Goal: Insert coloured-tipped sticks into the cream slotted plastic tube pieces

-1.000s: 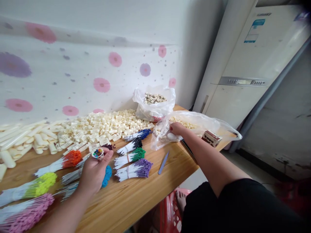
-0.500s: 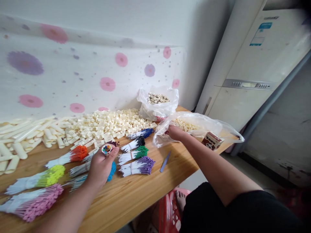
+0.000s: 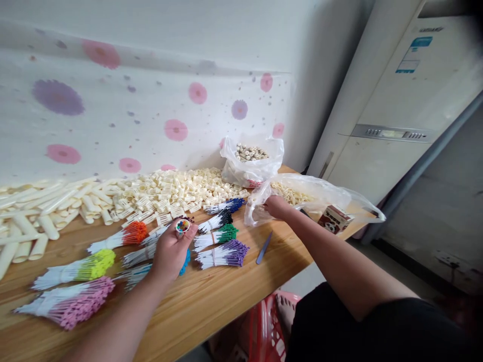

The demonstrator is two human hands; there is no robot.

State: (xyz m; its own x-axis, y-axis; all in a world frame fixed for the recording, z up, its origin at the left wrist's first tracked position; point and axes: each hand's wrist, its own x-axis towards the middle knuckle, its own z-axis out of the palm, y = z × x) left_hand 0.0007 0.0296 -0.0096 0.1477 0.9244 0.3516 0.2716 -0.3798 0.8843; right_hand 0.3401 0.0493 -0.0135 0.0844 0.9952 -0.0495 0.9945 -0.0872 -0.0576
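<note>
The left hand [image 3: 171, 252] grips a tube [image 3: 182, 226]. At its two o'clock, the right hand [image 3: 278, 207] is in a bag [image 3: 320, 187]; I can't tell its grip.

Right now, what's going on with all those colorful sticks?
A person's left hand holds a round holder with many colored tips in its open end. The right hand reaches into a see-through plastic bag; its fingertips are hidden. Colorful-tipped bundles, like the purple-tipped one, lie on the wooden table. Behind them is a big pile of cream-colored parts.
</note>
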